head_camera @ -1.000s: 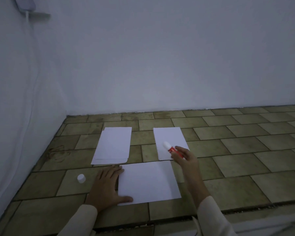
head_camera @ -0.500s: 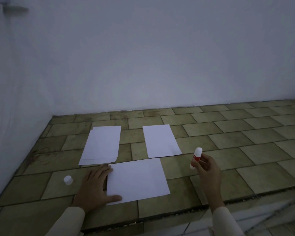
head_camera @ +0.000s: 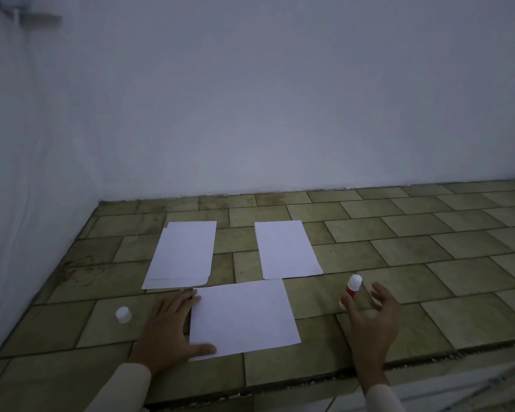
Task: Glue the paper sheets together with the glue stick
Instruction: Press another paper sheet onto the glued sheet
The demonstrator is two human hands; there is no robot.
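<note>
The glue stick is standing upright on the tiles, just beyond the right hand, which is hovering with fingers spread, gripping nothing; the left hand is lying flat, thumb pressing the nearest paper sheet.

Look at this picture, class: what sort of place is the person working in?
Probably the bare corner of a room, on a tiled floor or ledge: greenish-brown tiles, plain white walls meeting at a corner, paper sheets laid straight on them.
</note>
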